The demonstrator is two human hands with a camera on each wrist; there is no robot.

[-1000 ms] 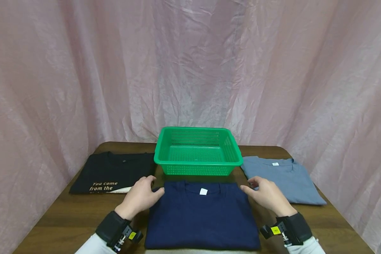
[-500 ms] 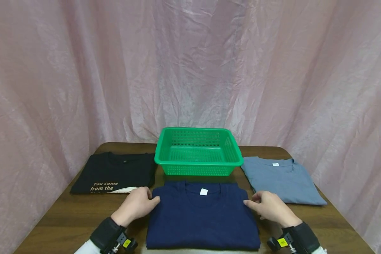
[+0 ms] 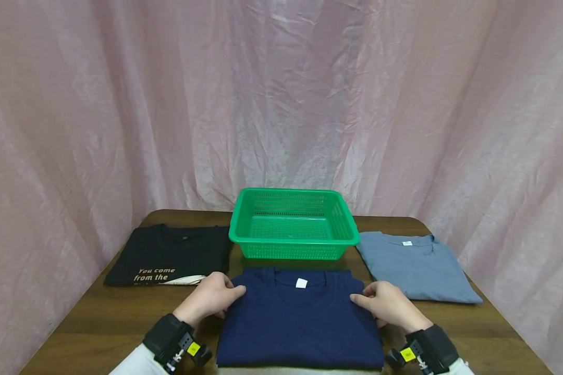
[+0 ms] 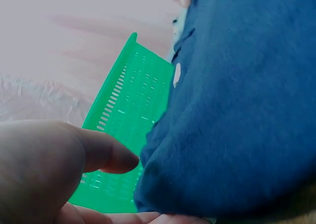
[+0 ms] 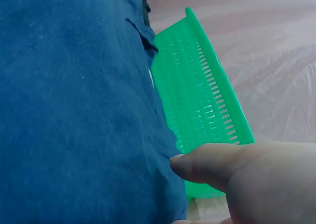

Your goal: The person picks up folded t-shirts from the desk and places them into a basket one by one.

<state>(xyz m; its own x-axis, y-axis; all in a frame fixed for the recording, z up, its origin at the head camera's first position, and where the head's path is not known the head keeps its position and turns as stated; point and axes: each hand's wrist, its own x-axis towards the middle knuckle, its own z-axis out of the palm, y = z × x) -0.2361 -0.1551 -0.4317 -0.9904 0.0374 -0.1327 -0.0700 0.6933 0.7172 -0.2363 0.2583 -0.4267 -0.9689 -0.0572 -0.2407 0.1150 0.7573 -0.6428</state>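
At the ten o'clock edge of the folded navy shirt (image 3: pixel 300 325), the left hand (image 3: pixel 211 298) grips the cloth, thumb above and fingers curled at its side; at two o'clock the right hand (image 3: pixel 390 302) grips likewise. How firmly either pinches cannot be told. Between them the navy shirt lies on the desk (image 3: pixel 98 333), collar towards twelve. Taking hold of it looks like the step in hand; the next move seems to call for level, matched support so its folds hold. Past the collar, at twelve, stands a green basket (image 3: pixel 291 251), with a black shirt (image 3: pixel 178 250) at ten and a blue-grey shirt (image 3: pixel 413 265) at two.
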